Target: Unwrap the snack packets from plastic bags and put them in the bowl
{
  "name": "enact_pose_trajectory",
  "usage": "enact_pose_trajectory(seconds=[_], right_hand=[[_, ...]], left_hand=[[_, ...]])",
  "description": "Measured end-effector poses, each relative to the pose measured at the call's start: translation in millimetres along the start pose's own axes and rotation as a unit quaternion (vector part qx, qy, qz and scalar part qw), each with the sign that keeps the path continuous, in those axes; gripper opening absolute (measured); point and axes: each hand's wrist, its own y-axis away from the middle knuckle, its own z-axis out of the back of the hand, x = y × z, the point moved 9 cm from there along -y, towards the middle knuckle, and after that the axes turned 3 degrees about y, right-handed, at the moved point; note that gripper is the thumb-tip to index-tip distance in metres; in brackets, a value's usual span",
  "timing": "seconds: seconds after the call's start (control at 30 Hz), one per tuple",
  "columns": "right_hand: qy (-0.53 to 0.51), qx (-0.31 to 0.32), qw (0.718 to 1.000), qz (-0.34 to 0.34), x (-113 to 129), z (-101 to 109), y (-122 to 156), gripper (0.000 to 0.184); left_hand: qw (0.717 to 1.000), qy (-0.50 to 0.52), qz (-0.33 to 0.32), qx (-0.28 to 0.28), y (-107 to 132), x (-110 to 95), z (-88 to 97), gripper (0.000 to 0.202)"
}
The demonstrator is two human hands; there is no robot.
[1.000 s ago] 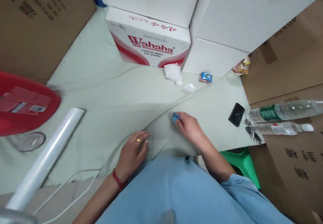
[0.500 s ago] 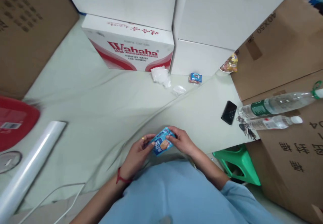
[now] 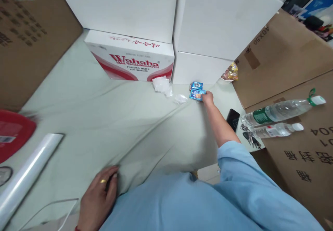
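My right hand [image 3: 207, 98] is stretched far forward over the cloth, its fingers closed on the right end of a small blue snack packet [image 3: 196, 94] with a biscuit-like picture. Directly behind that packet, close up against it, another small blue packet [image 3: 197, 85] lies by the white box. Down at the near edge of the cloth rests my left hand [image 3: 100, 193], a ring on one finger. It holds nothing, and its thumb is apart from the loosely bent fingers. Crumpled clear plastic [image 3: 180, 99] is left of the held packet.
A Wahaha carton [image 3: 132, 59] and white boxes [image 3: 203, 66] stand at the back. On the right are a phone [image 3: 233, 119], keys [image 3: 250, 139], two bottles [image 3: 281, 111] and a cup of wrapped snacks [image 3: 230, 73]. A plastic-film roll [image 3: 31, 168] lies left.
My right hand has carried the blue packet from in front of my body forward to the other packet. My left hand has let go of it and moved left and back to the near edge.
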Motion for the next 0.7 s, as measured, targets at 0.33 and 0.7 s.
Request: enact_pose_trajectory(seconds=[0.33, 0.7], right_hand=[[0.087, 0.071, 0.981, 0.161, 86, -21, 48, 0.016], [-0.109, 0.211, 0.961, 0.143, 96, -68, 154, 0.019]], left_hand=[[0.988, -0.028, -0.105, -0.108, 10, -18, -6.0, 0.017], [0.935, 0.283, 0.216, 0.001, -10, 1, -2.4, 0.037]])
